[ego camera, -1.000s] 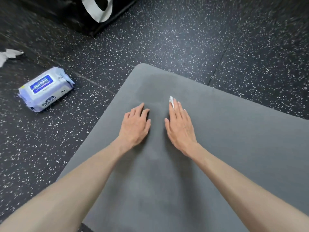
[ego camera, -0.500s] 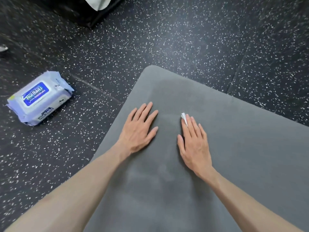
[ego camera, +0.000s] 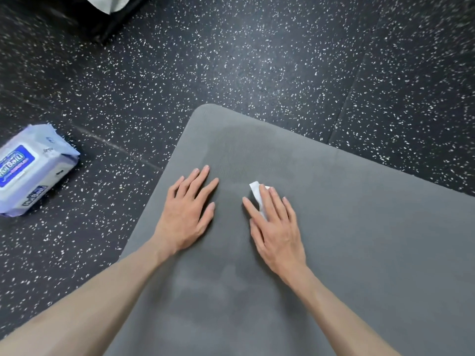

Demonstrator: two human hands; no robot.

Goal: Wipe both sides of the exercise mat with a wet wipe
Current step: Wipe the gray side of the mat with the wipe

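Grey exercise mat (ego camera: 359,253) flat on speckled floor (ego camera: 257,60), left hand (ego camera: 187,214) released, fingers straight on mat, right hand (ego camera: 276,229) flat, pressing white wet wipe (ego camera: 255,192) at its twelve o'clock, wipes pack (ego camera: 30,170) at nine o'clock

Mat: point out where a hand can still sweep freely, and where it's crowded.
Free: the mat right of the right hand, which presses the wipe, and the corner beyond both hands. Crowded: the narrow strip beside the left hand.

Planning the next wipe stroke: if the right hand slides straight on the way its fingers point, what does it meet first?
Nothing but more mat: the right hand, pressing the wet wipe, points up-left toward the mat's far edge, then speckled floor.
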